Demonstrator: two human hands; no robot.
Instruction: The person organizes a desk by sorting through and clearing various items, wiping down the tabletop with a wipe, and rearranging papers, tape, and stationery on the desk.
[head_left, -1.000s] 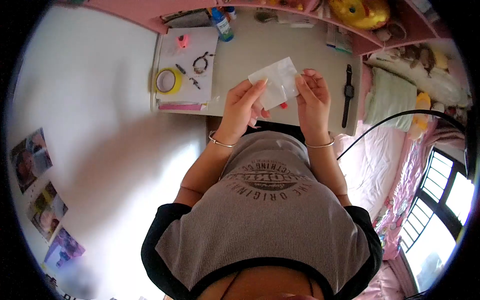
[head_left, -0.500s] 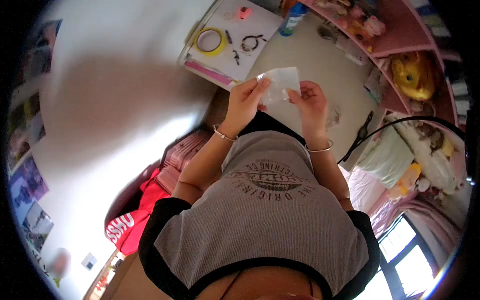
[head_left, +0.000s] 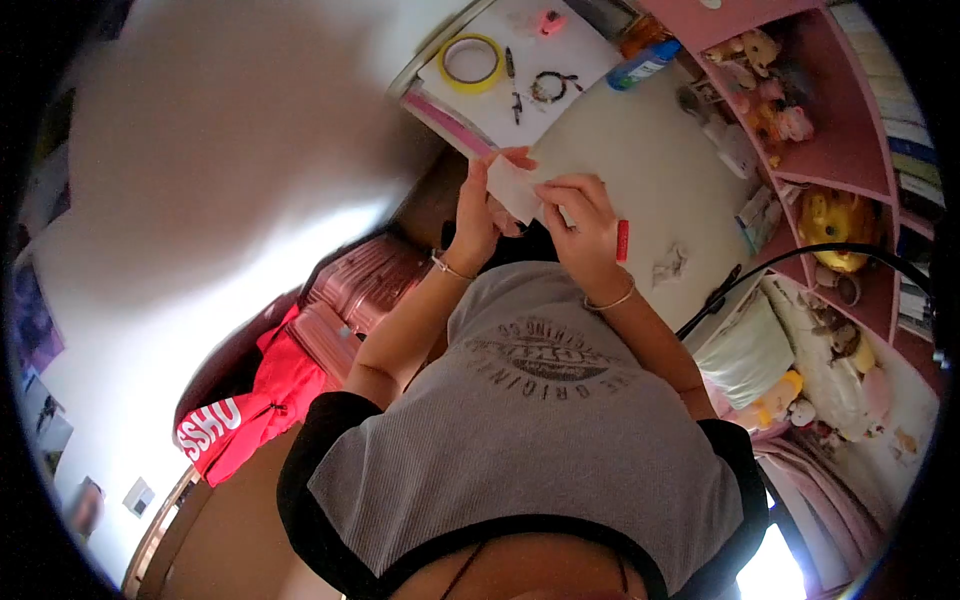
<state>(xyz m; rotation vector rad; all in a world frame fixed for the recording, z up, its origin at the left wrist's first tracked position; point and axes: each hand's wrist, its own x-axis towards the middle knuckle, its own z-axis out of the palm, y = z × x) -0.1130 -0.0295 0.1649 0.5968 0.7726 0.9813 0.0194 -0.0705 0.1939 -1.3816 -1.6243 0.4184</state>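
Note:
A small white, partly see-through packet [head_left: 514, 188], which looks like thin plastic or paper, is held up in front of me over the near side of the desk. My left hand [head_left: 478, 210] grips it from the left, fingers curled round its edge. At its right side, my right hand [head_left: 582, 222] pinches the edge between thumb and fingers. What lies inside the packet, if anything, cannot be made out. Just beside the back of my right hand is a small red strip [head_left: 622, 240]; whether it touches the hand is unclear.
On white paper [head_left: 545, 110] lie yellow tape [head_left: 471, 63], a pen [head_left: 514, 85], a beaded bracelet [head_left: 553, 87] and a pink item [head_left: 550, 22]. A blue bottle [head_left: 643, 65] stands behind. Pink shelves [head_left: 840, 120] and a black cable [head_left: 720, 295] are right; a pink suitcase [head_left: 365, 280] is lower left.
My right hand has turned and moved left, its fingers now over the packet's edge. The packet has tilted and shifted left. The red strip has come into sight. The whole view has shifted.

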